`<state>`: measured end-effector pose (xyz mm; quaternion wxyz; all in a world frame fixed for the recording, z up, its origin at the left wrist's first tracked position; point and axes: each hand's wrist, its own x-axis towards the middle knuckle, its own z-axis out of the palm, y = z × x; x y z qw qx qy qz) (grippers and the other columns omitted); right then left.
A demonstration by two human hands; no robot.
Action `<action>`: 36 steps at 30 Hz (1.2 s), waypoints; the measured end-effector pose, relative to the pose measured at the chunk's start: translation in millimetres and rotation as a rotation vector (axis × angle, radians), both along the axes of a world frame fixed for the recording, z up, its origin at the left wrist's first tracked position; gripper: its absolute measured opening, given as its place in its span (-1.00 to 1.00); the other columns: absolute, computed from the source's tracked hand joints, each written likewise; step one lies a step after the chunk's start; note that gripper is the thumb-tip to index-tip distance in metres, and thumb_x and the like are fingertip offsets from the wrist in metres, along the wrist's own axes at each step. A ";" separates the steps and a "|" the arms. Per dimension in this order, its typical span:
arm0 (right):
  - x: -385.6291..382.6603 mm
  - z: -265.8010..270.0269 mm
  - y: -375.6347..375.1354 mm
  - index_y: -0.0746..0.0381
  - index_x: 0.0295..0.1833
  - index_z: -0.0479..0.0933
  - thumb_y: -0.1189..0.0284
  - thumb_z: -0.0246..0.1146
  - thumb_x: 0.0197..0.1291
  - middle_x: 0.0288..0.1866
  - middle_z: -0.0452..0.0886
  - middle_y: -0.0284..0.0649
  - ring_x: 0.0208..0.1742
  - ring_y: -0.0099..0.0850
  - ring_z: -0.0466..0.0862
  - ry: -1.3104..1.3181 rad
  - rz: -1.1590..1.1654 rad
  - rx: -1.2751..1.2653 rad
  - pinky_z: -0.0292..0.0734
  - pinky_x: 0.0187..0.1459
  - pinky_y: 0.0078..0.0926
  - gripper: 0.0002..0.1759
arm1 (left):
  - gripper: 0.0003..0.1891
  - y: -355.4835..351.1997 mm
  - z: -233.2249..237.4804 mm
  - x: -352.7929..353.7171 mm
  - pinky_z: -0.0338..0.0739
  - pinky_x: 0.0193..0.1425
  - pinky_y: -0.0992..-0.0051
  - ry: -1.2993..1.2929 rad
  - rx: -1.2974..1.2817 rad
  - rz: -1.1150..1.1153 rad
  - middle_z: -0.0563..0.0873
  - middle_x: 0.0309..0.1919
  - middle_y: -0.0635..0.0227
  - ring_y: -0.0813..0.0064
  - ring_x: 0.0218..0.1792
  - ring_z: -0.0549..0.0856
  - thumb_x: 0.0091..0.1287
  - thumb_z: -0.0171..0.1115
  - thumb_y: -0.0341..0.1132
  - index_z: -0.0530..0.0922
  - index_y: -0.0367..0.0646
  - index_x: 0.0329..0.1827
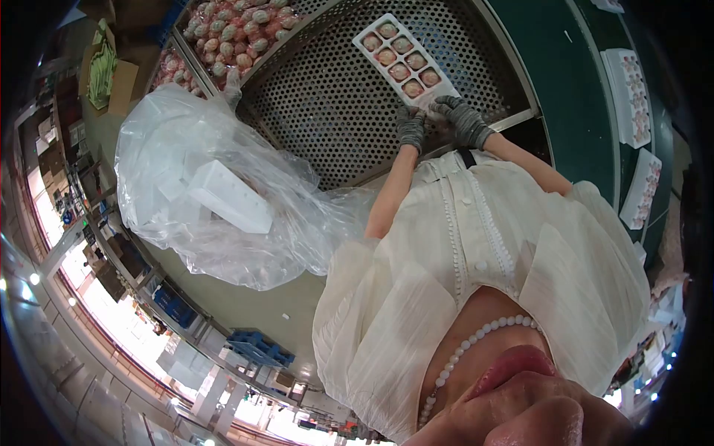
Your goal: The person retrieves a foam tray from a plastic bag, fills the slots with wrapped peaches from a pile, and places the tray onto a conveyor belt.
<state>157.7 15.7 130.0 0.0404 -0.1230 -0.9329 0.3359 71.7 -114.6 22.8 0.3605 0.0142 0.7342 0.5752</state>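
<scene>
A white tray (378, 56) with square compartments lies tilted on a perforated metal work surface (312, 104). Several round, pinkish-white wrapped pieces (399, 72) sit in its compartments. Both my hands wear grey gloves and meet at the tray's near end. My left hand (410, 128) is closed at the near left corner, fingertips against the edge. My right hand (462, 120) grips the near right corner, fingers bent over it. Between them the tray's end is partly covered by the fingers, and what lies there is hard to make out.
To the left, a large clear plastic bag (171, 149) holds white trays (232, 197). Behind it, a metal bin holds many wrapped round pieces (242, 33). At right, a green conveyor belt (573, 97) runs past, with filled trays (628, 97) beyond. A metal rim (513, 120) edges the work surface.
</scene>
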 end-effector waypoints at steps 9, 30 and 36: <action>12.9 -2.7 18.7 0.20 0.02 0.31 0.22 0.19 -0.17 -0.07 0.37 -0.03 -0.07 -0.15 0.40 -0.230 -0.137 0.137 0.32 -0.07 -0.33 -0.44 | -0.82 57.3 35.3 -4.5 0.40 -0.34 0.47 0.397 -0.166 -0.191 0.57 -0.52 0.17 0.38 -0.49 0.53 -0.01 0.16 -0.35 0.47 -0.30 -0.42; -26.2 -29.8 24.0 0.28 -0.19 0.34 0.19 0.10 -0.06 -0.39 0.50 0.03 -0.32 -0.09 0.52 -0.337 -0.283 0.101 0.41 -0.32 -0.25 -0.59 | -0.80 51.2 -11.5 21.3 0.37 -0.19 0.33 0.743 -0.177 -0.243 0.54 -0.41 0.06 0.15 -0.34 0.50 0.04 -0.03 -0.42 0.50 -0.27 -0.31; -33.0 -27.9 32.2 0.29 -0.22 0.38 0.16 0.11 -0.10 -0.34 0.50 0.04 -0.29 -0.11 0.52 -0.456 -0.226 0.073 0.42 -0.31 -0.26 -0.57 | -0.73 46.3 6.4 23.0 0.36 -0.15 0.30 0.762 -0.106 -0.266 0.52 -0.32 0.04 0.12 -0.27 0.48 0.06 -0.05 -0.43 0.46 -0.27 -0.17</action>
